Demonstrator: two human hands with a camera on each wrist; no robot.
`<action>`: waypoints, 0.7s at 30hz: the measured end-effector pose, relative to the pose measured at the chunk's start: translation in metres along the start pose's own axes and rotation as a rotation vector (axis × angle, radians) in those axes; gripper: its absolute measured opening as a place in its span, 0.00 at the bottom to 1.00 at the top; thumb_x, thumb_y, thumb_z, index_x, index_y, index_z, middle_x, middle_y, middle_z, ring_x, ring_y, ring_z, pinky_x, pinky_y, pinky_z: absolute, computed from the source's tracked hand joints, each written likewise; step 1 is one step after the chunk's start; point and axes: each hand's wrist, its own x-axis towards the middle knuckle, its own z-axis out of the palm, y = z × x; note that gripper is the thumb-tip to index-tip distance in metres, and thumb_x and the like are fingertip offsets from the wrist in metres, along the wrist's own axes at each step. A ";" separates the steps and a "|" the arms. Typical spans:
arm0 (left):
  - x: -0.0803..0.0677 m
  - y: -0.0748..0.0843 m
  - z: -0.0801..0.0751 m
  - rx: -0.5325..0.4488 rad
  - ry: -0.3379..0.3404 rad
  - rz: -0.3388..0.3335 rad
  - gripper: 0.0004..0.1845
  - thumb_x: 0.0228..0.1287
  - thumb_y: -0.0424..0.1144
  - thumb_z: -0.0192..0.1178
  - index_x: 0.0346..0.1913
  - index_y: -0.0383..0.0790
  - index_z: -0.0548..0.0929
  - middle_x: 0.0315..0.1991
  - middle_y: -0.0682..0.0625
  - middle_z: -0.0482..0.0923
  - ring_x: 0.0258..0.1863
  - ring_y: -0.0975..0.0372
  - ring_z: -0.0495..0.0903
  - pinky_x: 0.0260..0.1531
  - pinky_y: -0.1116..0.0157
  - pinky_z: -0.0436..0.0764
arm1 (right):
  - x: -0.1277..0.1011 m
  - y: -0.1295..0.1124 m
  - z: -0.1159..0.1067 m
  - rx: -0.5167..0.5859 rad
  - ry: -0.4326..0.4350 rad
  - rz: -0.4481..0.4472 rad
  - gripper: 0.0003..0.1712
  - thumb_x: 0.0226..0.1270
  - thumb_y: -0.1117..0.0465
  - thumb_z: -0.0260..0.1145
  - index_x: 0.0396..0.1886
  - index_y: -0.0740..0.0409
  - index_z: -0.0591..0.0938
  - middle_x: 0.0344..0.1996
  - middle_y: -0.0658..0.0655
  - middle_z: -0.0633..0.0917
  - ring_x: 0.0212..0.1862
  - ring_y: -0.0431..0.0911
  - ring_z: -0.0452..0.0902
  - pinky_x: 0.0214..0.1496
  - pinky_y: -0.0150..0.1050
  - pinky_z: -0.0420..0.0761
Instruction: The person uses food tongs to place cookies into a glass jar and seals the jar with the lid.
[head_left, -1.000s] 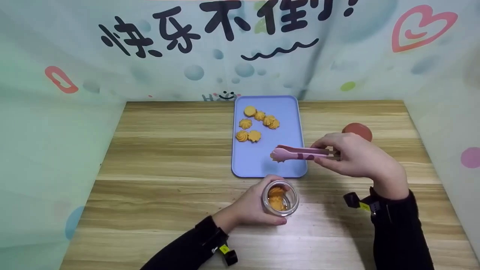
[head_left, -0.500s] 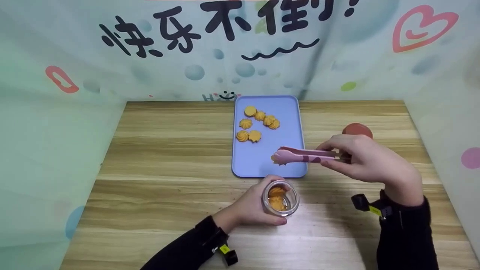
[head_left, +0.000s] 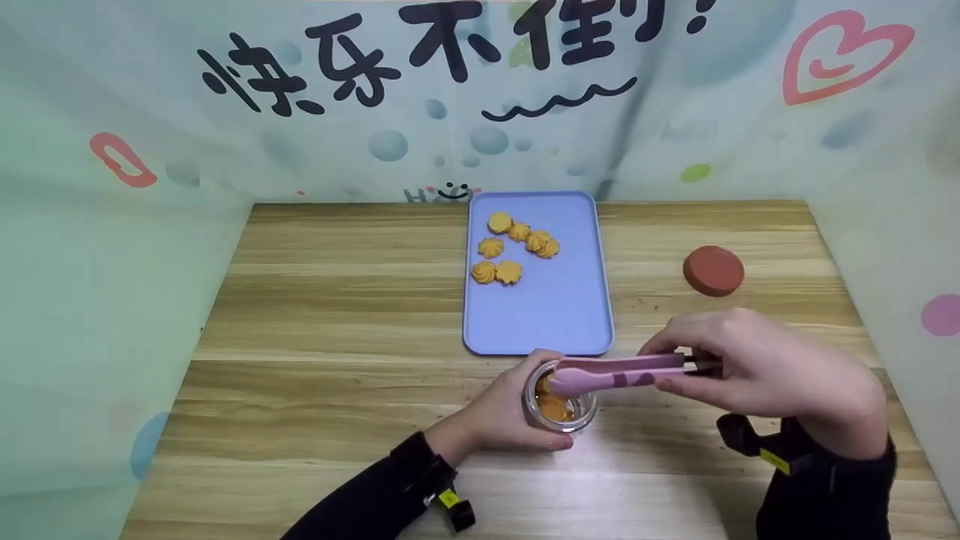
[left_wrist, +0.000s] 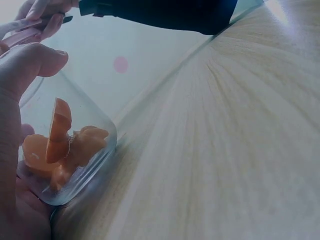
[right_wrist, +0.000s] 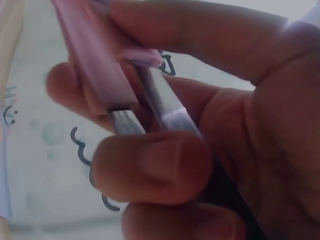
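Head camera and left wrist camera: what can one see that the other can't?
Only the head view shows the blue tray with six loose cookies, the red lid on the table, and the whole right hand gripping the pink tongs over the jar.

Only the left wrist view shows the jar from the side, with cookies piled at its bottom and one standing on edge.

Both show the left hand holding the glass jar, and the tongs.

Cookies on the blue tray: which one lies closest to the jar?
The flower-shaped cookie at the right of the front pair. It is the tray's nearest cookie to the glass jar; the others lie farther back.
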 end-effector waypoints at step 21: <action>0.000 -0.001 0.000 -0.010 -0.006 0.000 0.50 0.35 0.55 0.78 0.64 0.62 0.60 0.58 0.62 0.73 0.55 0.67 0.76 0.60 0.66 0.75 | 0.011 -0.010 0.014 -0.089 -0.076 0.120 0.08 0.64 0.47 0.64 0.42 0.37 0.82 0.33 0.33 0.79 0.30 0.29 0.72 0.33 0.25 0.75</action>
